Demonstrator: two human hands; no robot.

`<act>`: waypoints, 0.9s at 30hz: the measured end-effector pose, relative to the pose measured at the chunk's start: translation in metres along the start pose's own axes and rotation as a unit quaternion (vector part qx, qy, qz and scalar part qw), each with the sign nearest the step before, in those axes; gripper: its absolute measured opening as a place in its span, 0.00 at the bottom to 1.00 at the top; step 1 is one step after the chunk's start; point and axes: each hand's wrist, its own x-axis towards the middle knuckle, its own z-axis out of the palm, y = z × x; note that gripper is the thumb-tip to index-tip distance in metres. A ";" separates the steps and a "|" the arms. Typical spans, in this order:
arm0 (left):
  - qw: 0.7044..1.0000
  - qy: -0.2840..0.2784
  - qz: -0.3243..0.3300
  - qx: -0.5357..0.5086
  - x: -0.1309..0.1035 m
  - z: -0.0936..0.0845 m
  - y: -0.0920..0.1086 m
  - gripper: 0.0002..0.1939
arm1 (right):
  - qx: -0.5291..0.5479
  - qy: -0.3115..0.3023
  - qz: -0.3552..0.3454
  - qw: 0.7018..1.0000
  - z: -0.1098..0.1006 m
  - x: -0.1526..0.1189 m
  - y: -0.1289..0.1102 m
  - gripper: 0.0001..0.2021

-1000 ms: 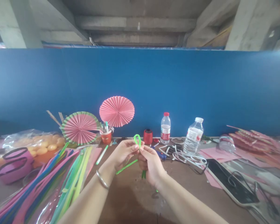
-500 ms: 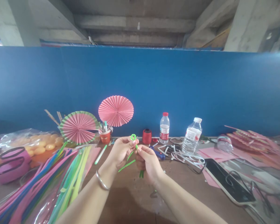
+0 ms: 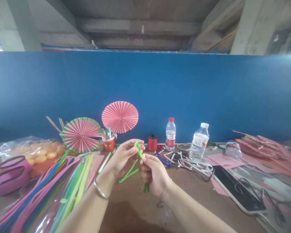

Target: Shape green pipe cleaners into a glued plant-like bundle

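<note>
Your left hand (image 3: 123, 157) and right hand (image 3: 156, 171), close together, both pinch the green strip (image 3: 139, 149) above the worktop (image 3: 133, 207), probably so its small loop keeps its shape; green ends hang below.

No lettering can be made out anywhere, only labels too blurred to read. A red-and-white label (image 3: 170, 140) wraps the lower part of the upright bottle with the red cap (image 3: 171, 119), and a pale label with red patches (image 3: 200, 139) goes around the upper part of the larger bottle with the white cap (image 3: 204, 125). A bottle lying at the right (image 3: 233, 150) bears a reddish band, its print equally indistinct.
</note>
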 end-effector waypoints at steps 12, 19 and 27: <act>0.997 0.064 0.052 -0.001 0.003 -0.003 -0.008 0.09 | -0.012 -0.006 -0.004 1.000 0.000 0.000 0.002 0.10; 0.990 0.125 0.057 0.022 0.004 0.004 -0.007 0.09 | -0.024 -0.002 -0.001 1.000 0.000 0.000 0.003 0.11; 0.979 0.181 0.081 0.041 0.003 0.008 -0.011 0.06 | -0.035 0.002 -0.014 0.999 0.000 0.002 0.004 0.12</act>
